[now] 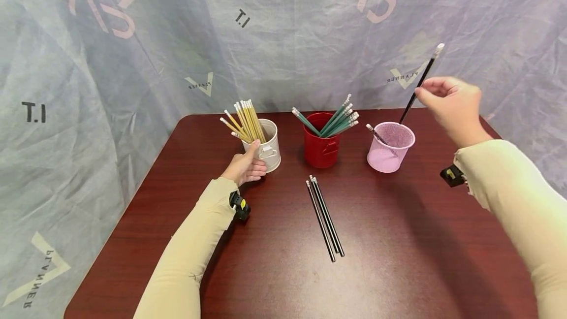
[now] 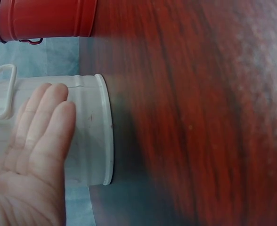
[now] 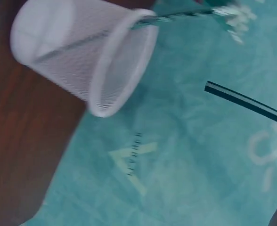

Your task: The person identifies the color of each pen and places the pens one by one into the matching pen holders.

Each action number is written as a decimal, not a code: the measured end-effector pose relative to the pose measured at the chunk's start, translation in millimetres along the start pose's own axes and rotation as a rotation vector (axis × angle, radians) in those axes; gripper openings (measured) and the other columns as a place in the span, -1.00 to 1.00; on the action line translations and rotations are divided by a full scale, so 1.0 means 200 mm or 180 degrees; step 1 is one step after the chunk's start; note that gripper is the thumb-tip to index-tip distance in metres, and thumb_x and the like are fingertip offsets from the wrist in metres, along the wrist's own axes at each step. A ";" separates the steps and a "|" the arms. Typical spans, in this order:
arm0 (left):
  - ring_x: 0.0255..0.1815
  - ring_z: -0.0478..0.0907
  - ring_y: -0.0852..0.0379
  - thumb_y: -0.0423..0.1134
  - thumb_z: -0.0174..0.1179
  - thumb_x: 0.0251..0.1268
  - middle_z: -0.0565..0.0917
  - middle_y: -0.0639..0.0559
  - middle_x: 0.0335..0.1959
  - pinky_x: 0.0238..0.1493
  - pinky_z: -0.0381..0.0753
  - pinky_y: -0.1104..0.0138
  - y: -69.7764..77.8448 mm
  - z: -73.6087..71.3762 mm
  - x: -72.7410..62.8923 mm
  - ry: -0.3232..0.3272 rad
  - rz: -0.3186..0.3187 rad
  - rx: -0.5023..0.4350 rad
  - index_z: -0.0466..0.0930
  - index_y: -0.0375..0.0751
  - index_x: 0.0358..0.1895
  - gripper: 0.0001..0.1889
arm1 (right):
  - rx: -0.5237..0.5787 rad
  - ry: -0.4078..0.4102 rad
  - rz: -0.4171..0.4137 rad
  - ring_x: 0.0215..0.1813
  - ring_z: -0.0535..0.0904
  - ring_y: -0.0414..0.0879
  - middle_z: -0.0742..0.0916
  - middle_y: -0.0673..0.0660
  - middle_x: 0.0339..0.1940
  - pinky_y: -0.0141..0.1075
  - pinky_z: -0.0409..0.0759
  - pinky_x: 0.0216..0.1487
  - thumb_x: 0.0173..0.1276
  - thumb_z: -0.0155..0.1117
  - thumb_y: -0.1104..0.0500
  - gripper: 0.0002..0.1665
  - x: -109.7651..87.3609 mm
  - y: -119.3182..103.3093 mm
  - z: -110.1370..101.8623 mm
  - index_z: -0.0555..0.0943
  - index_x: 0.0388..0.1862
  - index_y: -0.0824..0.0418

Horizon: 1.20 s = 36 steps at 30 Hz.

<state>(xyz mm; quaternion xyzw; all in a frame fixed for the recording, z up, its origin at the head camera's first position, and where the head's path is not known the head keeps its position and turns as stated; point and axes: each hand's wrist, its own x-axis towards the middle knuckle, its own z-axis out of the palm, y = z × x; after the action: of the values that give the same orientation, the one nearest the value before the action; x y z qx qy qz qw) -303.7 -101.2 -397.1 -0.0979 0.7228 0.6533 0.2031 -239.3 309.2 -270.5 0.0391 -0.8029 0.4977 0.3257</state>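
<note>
My right hand (image 1: pixel 458 105) pinches a black pencil (image 1: pixel 425 73), its white eraser end up and tilted right. The lower end hangs above the pink mesh cup (image 1: pixel 384 159), apart from its rim in the right wrist view. Another black pencil (image 1: pixel 376 133) leans inside that cup, eraser up. My left hand (image 1: pixel 247 165) rests against the white metal bucket (image 2: pixel 89 136), fingers straight along its side and thumb near the rim. Yellow pencils (image 1: pixel 252 122) with white erasers stand in that bucket.
A red bucket (image 1: pixel 321 154) with several green pencils (image 1: pixel 338 124) stands between the white bucket and the pink cup. Nearer to me, 3 black pencils (image 1: pixel 325 218) lie on the dark red wooden table (image 1: pixel 266 270). A printed grey cloth (image 1: pixel 274 63) hangs behind.
</note>
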 end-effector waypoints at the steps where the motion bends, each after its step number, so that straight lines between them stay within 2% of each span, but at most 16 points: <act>1: -0.16 0.68 -0.06 0.34 -0.09 0.31 0.58 -0.38 0.04 -0.08 0.65 0.18 0.00 0.00 0.00 0.0001 0.0007 -0.0002 0.43 -0.62 0.13 -0.10 | -0.0195 -0.0088 -0.0080 -0.52 0.48 -0.59 0.59 -0.49 -0.62 -0.69 0.37 -0.43 0.17 0.31 0.31 -0.76 -0.01 0.03 0.01 0.67 -0.49 -0.06; 2: -0.19 0.69 -0.04 0.35 -0.09 0.31 0.60 -0.37 0.02 -0.09 0.65 0.19 0.00 0.00 0.00 0.0007 0.0005 -0.0001 0.43 -0.62 0.12 -0.10 | -0.0371 -0.0187 -0.0144 -0.50 0.46 -0.62 0.56 -0.54 -0.61 -0.70 0.36 -0.43 0.18 0.31 0.30 -0.84 -0.02 0.06 0.02 0.70 -0.47 0.03; 4: -0.20 0.69 -0.03 0.35 -0.07 0.31 0.63 -0.33 -0.05 -0.10 0.65 0.19 0.00 0.00 0.00 0.0017 -0.0003 -0.0013 0.44 -0.61 0.12 -0.11 | -0.0725 -0.0369 -0.0287 -0.49 0.42 -0.68 0.65 -0.39 -0.59 -0.70 0.33 -0.44 0.18 0.32 0.28 -0.93 -0.05 0.12 0.04 0.73 -0.41 0.23; 6: -0.26 0.69 0.00 0.34 -0.07 0.30 0.66 -0.28 -0.15 -0.13 0.66 0.21 0.00 0.00 0.01 0.0042 -0.0016 -0.0024 0.45 -0.61 0.11 -0.12 | -0.1045 -0.0553 -0.0473 -0.49 0.35 -0.74 0.73 -0.16 -0.55 -0.69 0.31 -0.44 0.18 0.32 0.28 -0.84 -0.07 0.18 0.06 0.71 -0.34 0.40; 9: -0.27 0.69 0.00 0.35 -0.06 0.30 0.67 -0.24 -0.21 -0.12 0.66 0.20 0.00 0.01 0.01 0.0053 -0.0036 -0.0016 0.46 -0.60 0.10 -0.12 | -0.1385 -0.0860 -0.0644 -0.49 0.29 -0.74 0.74 0.26 -0.45 -0.66 0.30 -0.48 0.16 0.34 0.32 -0.85 -0.11 0.26 0.07 0.71 -0.33 0.41; 10: -0.27 0.69 0.00 0.35 -0.06 0.30 0.67 -0.22 -0.23 -0.11 0.65 0.20 0.00 0.01 0.01 0.0052 -0.0041 -0.0012 0.47 -0.59 0.09 -0.12 | -0.1444 -0.0960 -0.0668 -0.49 0.31 -0.71 0.74 0.28 -0.44 -0.64 0.30 -0.48 0.16 0.33 0.33 -0.86 -0.11 0.27 0.07 0.70 -0.32 0.41; 12: -0.24 0.69 -0.01 0.35 -0.07 0.30 0.66 -0.24 -0.21 -0.09 0.65 0.18 0.00 0.01 0.02 0.0041 -0.0034 -0.0008 0.47 -0.59 0.09 -0.12 | -0.1554 -0.1142 -0.0720 -0.48 0.39 -0.57 0.74 0.26 -0.44 -0.59 0.33 -0.48 0.14 0.34 0.36 -0.88 -0.12 0.30 0.08 0.71 -0.33 0.40; 14: -0.21 0.69 -0.03 0.35 -0.07 0.30 0.66 -0.25 -0.19 -0.08 0.64 0.18 0.00 0.01 0.02 0.0038 -0.0015 -0.0005 0.46 -0.60 0.10 -0.12 | -0.1622 -0.1303 -0.0724 -0.47 0.53 -0.35 0.75 0.25 -0.43 -0.51 0.40 -0.45 0.14 0.34 0.36 -0.88 -0.12 0.32 0.09 0.70 -0.33 0.39; 17: -0.18 0.69 -0.05 0.34 -0.07 0.31 0.66 -0.28 -0.14 -0.09 0.65 0.18 0.00 0.00 0.01 0.0075 -0.0012 -0.0013 0.45 -0.61 0.10 -0.12 | -0.1699 -0.1513 -0.0709 -0.40 0.63 0.01 0.74 0.26 -0.43 -0.28 0.51 -0.37 0.13 0.33 0.36 -0.89 -0.12 0.35 0.12 0.70 -0.35 0.39; 20: -0.13 0.68 -0.07 0.33 -0.07 0.32 0.63 -0.34 -0.03 -0.07 0.64 0.18 0.00 0.00 0.01 0.0070 -0.0013 0.0010 0.44 -0.61 0.12 -0.12 | -0.1781 -0.1675 -0.0636 -0.34 0.65 0.16 0.74 0.27 -0.43 -0.10 0.52 -0.31 0.14 0.31 0.35 -0.87 -0.12 0.38 0.14 0.69 -0.34 0.41; 23: -0.11 0.67 -0.07 0.36 -0.06 0.29 0.61 -0.36 0.00 -0.07 0.64 0.19 0.00 0.00 0.01 0.0019 0.0011 0.0041 0.45 -0.61 0.10 -0.10 | -0.1817 -0.1731 -0.0565 -0.34 0.64 0.16 0.75 0.27 -0.43 -0.06 0.53 -0.28 0.16 0.31 0.33 -0.85 -0.12 0.39 0.14 0.69 -0.33 0.43; 28: -0.16 0.68 -0.09 0.44 -0.02 0.20 0.64 -0.36 -0.08 -0.11 0.66 0.19 -0.01 -0.01 0.02 -0.0081 0.0073 0.0010 0.48 -0.64 0.04 -0.02 | -0.1811 -0.1751 -0.0597 -0.35 0.63 0.17 0.74 0.26 -0.45 -0.05 0.52 -0.28 0.16 0.31 0.33 -0.85 -0.11 0.40 0.15 0.70 -0.34 0.42; 31: -0.12 0.67 -0.11 0.41 -0.04 0.24 0.62 -0.38 -0.03 -0.07 0.64 0.17 -0.01 -0.01 0.03 -0.0065 0.0049 0.0003 0.47 -0.63 0.06 -0.05 | -0.1842 -0.1743 -0.0614 -0.36 0.63 0.18 0.74 0.26 -0.45 -0.03 0.51 -0.28 0.17 0.31 0.32 -0.85 -0.10 0.40 0.15 0.69 -0.33 0.42; 33: -0.07 0.66 -0.10 0.37 -0.07 0.29 0.59 -0.38 0.04 -0.01 0.61 0.16 -0.01 0.00 0.03 0.0015 -0.0005 0.0028 0.45 -0.61 0.11 -0.09 | -0.1816 -0.1597 -0.0594 -0.38 0.63 0.13 0.74 0.28 -0.43 -0.07 0.49 -0.31 0.17 0.31 0.32 -0.84 -0.10 0.38 0.14 0.69 -0.31 0.43; 36: -0.09 0.66 -0.08 0.34 -0.09 0.32 0.59 -0.36 0.04 -0.01 0.62 0.17 -0.01 0.00 0.03 0.0069 -0.0061 0.0015 0.45 -0.60 0.11 -0.12 | -0.1594 -0.1086 -0.0697 -0.46 0.58 -0.25 0.74 0.26 -0.45 -0.35 0.45 -0.39 0.14 0.28 0.35 -0.85 -0.13 0.32 0.16 0.70 -0.33 0.41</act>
<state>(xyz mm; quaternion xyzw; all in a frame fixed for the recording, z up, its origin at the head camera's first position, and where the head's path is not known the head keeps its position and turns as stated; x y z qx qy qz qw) -307.5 -100.7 -400.8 -0.1115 0.7255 0.6484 0.2017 -259.1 308.8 -344.6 0.1268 -0.9345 0.2330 0.2375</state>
